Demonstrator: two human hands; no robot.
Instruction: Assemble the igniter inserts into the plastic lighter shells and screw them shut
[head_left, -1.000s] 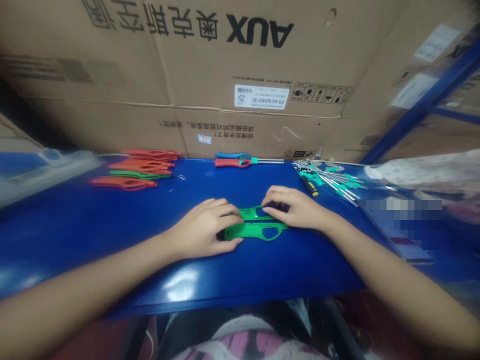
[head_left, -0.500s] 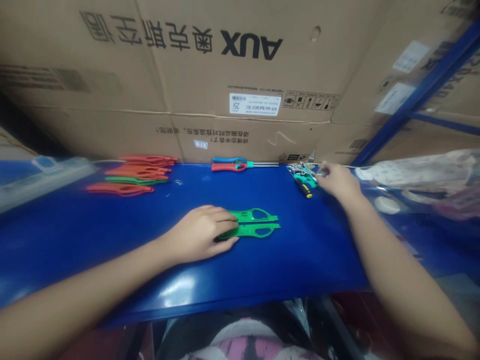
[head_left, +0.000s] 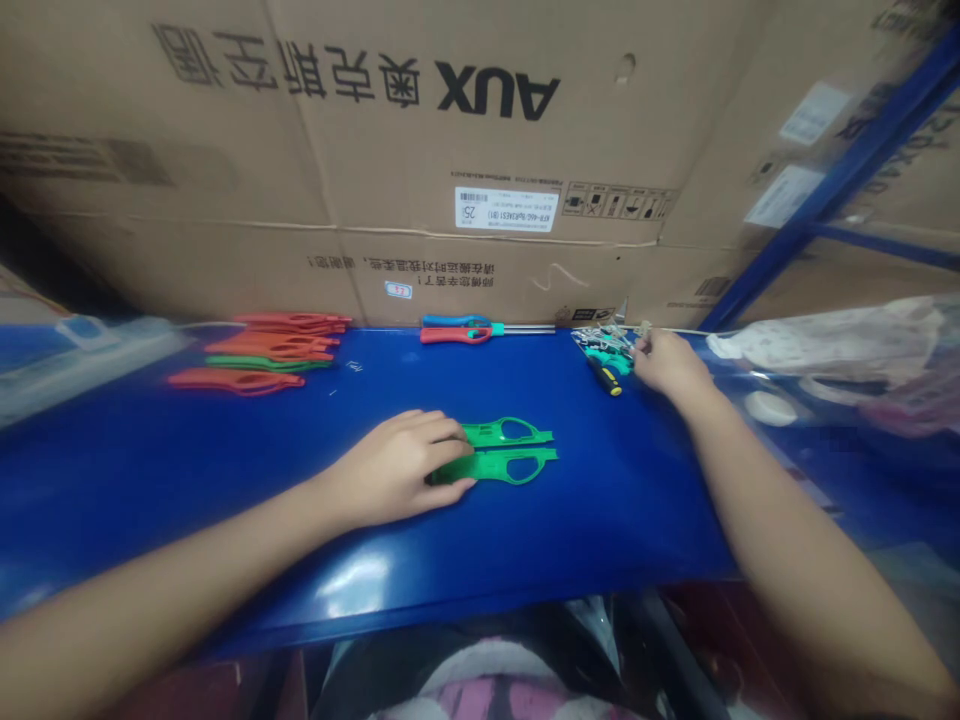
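Shells, looped green plastic: likely light, stiff; hold rims.
Left hand: spread over ends.
Right hand: table, far edge; pinch unclear.

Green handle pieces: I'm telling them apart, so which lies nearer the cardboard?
The far green piece; the near green piece lies beside it, farther from the cardboard, with the left hand covering part of both.

Glossy blue tabletop, two green handle halves lay side by side near its middle, red-orange and green handles were heaped back left, two rod-tipped tools lay behind, yellow-and-black screwdriver rested beside metal-and-teal parts back right.
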